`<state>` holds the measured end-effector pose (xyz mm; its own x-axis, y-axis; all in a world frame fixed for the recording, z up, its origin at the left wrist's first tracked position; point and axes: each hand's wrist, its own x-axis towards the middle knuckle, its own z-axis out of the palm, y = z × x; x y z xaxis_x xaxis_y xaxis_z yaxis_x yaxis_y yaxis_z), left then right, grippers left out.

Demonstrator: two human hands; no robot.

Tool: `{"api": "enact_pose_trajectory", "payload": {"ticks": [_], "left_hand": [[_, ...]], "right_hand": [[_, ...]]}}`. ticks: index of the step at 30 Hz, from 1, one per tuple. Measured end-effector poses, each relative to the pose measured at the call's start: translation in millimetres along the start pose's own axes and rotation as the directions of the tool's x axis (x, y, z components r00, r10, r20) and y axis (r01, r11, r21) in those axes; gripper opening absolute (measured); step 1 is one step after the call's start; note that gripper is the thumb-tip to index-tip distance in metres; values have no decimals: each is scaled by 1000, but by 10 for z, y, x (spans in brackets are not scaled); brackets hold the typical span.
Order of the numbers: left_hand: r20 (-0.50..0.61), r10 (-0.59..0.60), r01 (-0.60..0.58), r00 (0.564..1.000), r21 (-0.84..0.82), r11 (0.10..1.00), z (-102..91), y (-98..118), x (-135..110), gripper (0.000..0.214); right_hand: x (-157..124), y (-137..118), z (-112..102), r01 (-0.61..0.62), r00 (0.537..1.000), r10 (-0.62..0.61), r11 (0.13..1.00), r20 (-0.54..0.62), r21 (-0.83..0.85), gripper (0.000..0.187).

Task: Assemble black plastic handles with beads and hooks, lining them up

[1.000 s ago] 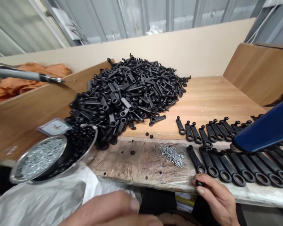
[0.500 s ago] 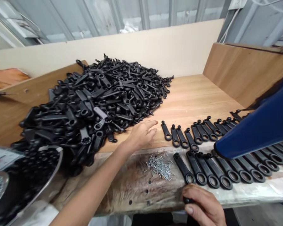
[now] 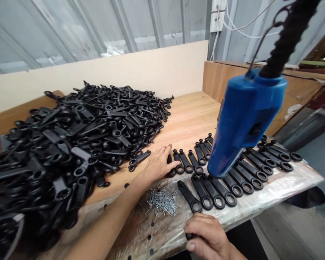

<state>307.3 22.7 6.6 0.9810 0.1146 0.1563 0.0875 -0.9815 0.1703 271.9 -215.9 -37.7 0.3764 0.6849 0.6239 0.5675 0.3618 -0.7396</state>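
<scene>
My left hand (image 3: 158, 160) reaches over the table, fingers stretched, thumb apart. It touches the leftmost black lever arm (image 3: 170, 169) of the back row and partly covers it; a firm grip is not visible. At the table's front edge, my right hand (image 3: 206, 233) is closed around a small black knob (image 3: 189, 236), most of which the fingers hide. Just above that hand lies a front-row lever arm (image 3: 190, 198), ring end toward me. Between my hands is a small heap of silver pins (image 3: 162, 202).
A big pile of black lever arms (image 3: 105, 122) covers the left side. A blue power screwdriver (image 3: 241, 119) hangs over the rows at right, its black cable (image 3: 289, 39) going up. A container (image 3: 5, 231) of black pieces stands at lower left. Wooden boards (image 3: 216, 77) border the table.
The view has swung to the right, bringing more of the blue tool into sight. My left hand has come up to the leftmost back-row lever arm. My right hand still holds the knob.
</scene>
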Motion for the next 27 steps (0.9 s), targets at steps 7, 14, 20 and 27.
{"api": "enact_pose_trajectory", "payload": {"ticks": [7,14,20,27], "left_hand": [[-72,329,-321,942,108,941,-25,475,148,29],[74,260,-261,963,11,965,145,632,345,32],[169,241,-240,956,-26,970,146,553,505,32],[120,244,-236,962,-84,968,-7,525,478,38]], "right_hand": [[-13,26,15,37,999,-37,999,-19,7,19],[-20,81,51,95,995,-96,995,-31,-24,20],[-69,160,95,102,994,-103,995,-45,-16,21],[-58,73,45,72,997,-72,997,-23,-37,18]]}}
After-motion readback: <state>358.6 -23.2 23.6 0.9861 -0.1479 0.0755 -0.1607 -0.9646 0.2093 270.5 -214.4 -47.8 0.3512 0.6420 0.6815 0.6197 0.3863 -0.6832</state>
